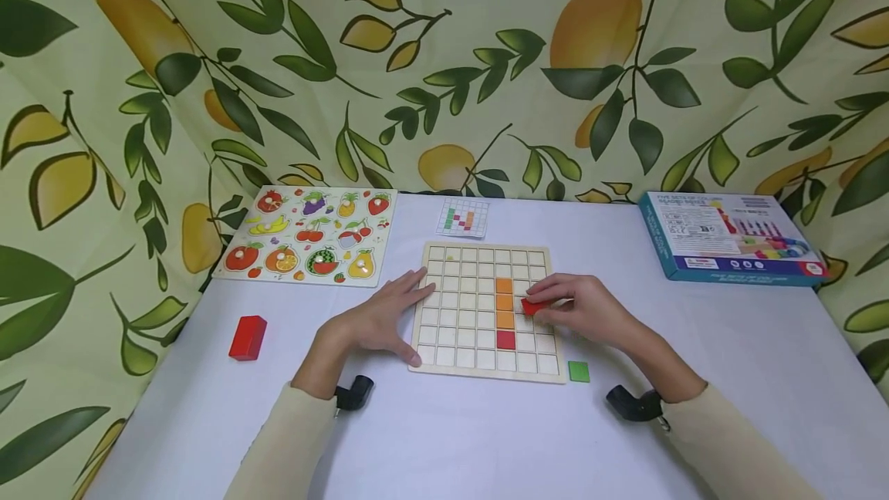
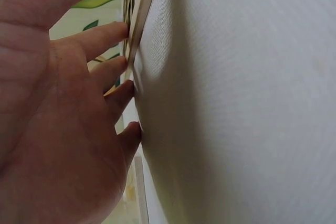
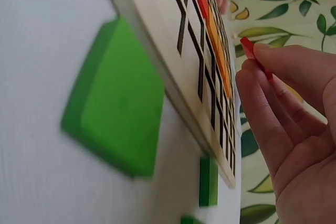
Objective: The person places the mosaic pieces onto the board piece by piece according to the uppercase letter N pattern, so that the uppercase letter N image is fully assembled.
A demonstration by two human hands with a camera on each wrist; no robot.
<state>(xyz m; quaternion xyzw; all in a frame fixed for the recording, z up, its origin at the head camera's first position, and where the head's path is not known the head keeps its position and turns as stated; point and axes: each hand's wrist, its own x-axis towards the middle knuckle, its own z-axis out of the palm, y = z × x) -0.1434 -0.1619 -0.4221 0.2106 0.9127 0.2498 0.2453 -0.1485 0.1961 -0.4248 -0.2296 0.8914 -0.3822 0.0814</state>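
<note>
Right hand (image 1: 586, 310) pinches a red tile (image 1: 532, 306) near the right edge of grid board (image 1: 447, 337), apparently raised, seen from here. Left hand (image 1: 380, 316), spread wide, touches the left edge.

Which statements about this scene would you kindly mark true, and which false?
1. The right hand holds a flat red tile: true.
2. The pale wooden grid board bears three orange square tiles in one column: true.
3. A red rectangular block sits right of the board: false; it sits left of it.
4. A green square tile lies beside the board: true.
5. The left hand grips that green tile: false; it rests along the board's left edge.
</note>
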